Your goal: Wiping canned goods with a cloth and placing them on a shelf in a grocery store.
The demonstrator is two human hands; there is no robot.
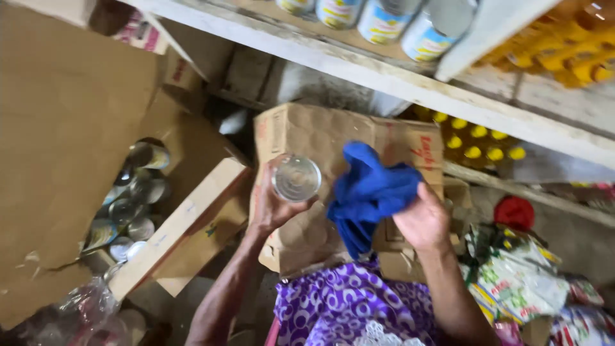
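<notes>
Cluttered storeroom shelves [384, 77]; left hand [272, 202] gripping a tin can [296, 178], right hand [421, 223] clutching a blue cloth [368, 189].

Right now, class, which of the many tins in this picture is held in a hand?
The tin in the left hand, shiny end up, before the closed carton; the others sit in the open box or on the shelf.

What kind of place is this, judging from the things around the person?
Probably a small shop's storeroom. A rough wooden shelf carries labelled tins and yellow-capped bottles; an open cardboard carton holds more tins. The left hand holds a silver tin, the right hand a blue cloth.
</notes>
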